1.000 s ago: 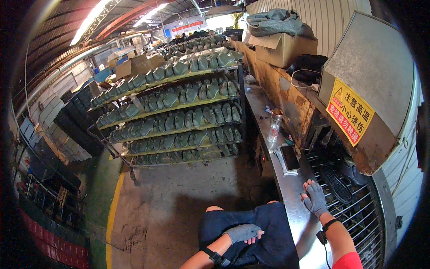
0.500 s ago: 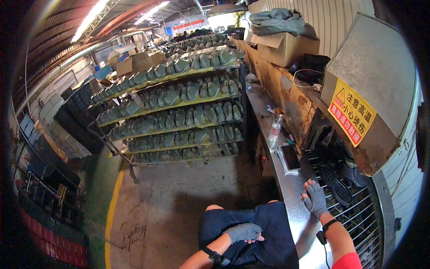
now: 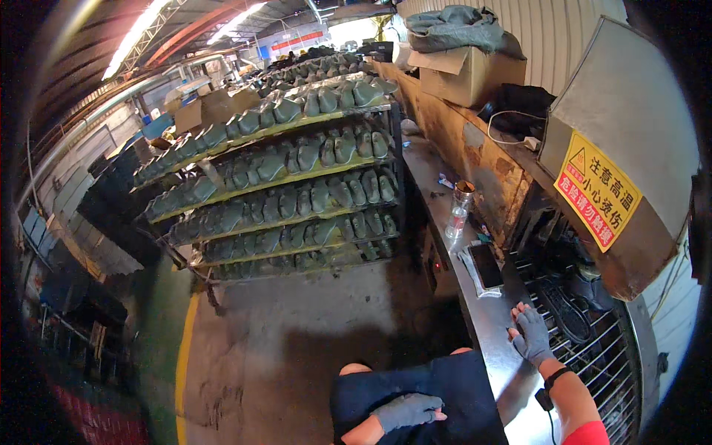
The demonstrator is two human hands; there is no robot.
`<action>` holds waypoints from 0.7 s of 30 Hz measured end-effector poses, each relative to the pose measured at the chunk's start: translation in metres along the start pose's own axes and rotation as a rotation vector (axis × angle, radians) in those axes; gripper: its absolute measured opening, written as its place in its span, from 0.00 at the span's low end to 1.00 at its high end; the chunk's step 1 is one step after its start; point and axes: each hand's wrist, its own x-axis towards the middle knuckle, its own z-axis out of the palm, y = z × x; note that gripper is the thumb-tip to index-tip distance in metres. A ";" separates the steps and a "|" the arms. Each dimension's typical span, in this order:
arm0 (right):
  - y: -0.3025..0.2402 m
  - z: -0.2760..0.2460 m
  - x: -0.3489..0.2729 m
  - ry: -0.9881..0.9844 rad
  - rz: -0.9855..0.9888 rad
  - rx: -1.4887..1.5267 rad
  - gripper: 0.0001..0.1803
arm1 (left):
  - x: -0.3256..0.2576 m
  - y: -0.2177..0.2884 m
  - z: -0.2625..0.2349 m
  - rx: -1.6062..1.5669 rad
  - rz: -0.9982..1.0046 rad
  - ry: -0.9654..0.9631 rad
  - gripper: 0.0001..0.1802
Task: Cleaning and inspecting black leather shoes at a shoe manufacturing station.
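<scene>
Waiting btwn pieces, I'd say: right hand (image 3: pixel 532 335) flat, open on bench (image 3: pixel 486 326) by grille (image 3: pixel 593 356), left hand (image 3: pixel 408 410) empty on lap; next needs a reach to sole (image 3: pixel 565 311)

concrete floor (image 3: pixel 297 348), tiered rack (image 3: pixel 274 178) of seemingly shoe soles, strip lights (image 3: pixel 137 30) overhead.

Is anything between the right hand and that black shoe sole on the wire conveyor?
Nothing visible. The right hand rests flat on the metal counter's edge, beside the wire conveyor. The black shoe sole lies just past its fingertips, with only bare wire between them.
</scene>
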 end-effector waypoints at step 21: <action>-0.015 -0.007 0.012 -0.060 0.043 -0.067 0.35 | -0.037 0.026 -0.029 0.269 0.217 0.140 0.22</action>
